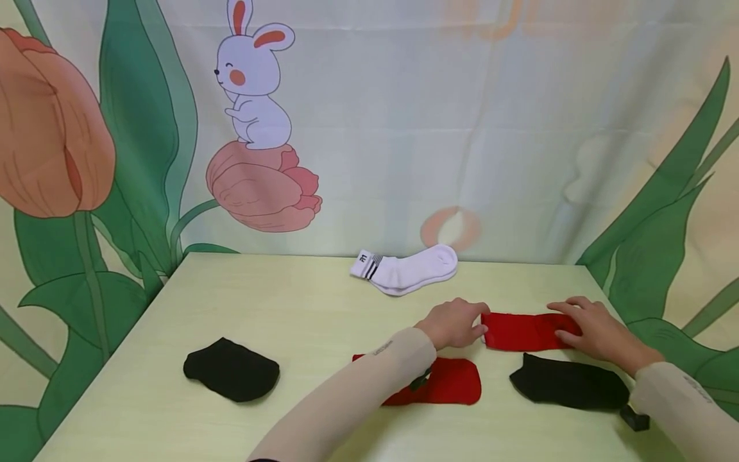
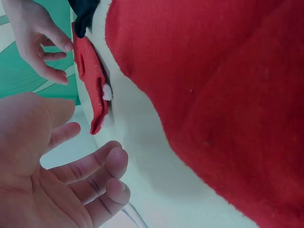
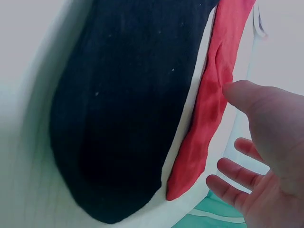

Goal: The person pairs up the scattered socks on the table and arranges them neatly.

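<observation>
Head view: the far red sock (image 1: 516, 331) lies flat on the table (image 1: 288, 308), between the left hand (image 1: 456, 323) and the right hand (image 1: 597, 328). The right black sock (image 1: 571, 383) lies just nearer the person; the left black sock (image 1: 231, 370) and the white socks (image 1: 410, 269) lie apart, visible only here. The left sleeve (image 1: 358, 385) crosses the near red sock (image 1: 456, 382).

Left wrist view: this sock's fabric spreads large and uncovered, and white tufts (image 2: 107, 92) show at one end of the far red sock.

Right wrist view: pale specks dot the black fabric, and a narrow strip of table separates it from the red.

Pose: both hands are unclenched and grasp nothing. The left has softly bent fingers at the sock's left end; the right spreads its fingers, thumb overlapping the red edge. Whether the left fingertips touch cannot be told.
</observation>
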The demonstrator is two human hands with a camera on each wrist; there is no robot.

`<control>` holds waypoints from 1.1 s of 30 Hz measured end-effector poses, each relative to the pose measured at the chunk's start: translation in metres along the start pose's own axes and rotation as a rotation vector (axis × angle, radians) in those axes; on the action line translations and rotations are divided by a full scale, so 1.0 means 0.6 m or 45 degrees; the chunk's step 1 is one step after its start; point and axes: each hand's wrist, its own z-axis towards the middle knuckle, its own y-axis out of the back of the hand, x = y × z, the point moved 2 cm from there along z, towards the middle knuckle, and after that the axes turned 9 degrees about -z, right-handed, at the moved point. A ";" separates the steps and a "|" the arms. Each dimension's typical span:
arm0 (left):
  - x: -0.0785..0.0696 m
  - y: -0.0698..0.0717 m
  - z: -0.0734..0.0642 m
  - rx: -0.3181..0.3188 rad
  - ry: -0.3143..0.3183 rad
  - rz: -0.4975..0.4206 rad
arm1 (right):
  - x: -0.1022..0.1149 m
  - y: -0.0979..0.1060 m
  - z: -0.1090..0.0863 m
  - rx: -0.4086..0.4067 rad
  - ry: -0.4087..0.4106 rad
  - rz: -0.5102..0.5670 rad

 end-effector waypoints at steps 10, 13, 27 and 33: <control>-0.007 -0.008 0.014 0.040 -0.038 0.021 | -0.016 -0.005 -0.004 0.004 -0.029 -0.013; -0.010 -0.011 0.018 0.038 -0.050 0.030 | -0.020 -0.006 -0.004 0.004 -0.037 -0.016; -0.027 -0.024 0.029 0.025 0.001 0.150 | -0.027 -0.008 0.000 0.019 -0.041 -0.022; -0.024 -0.035 0.040 0.016 0.028 0.184 | -0.027 -0.011 -0.004 0.038 -0.052 -0.014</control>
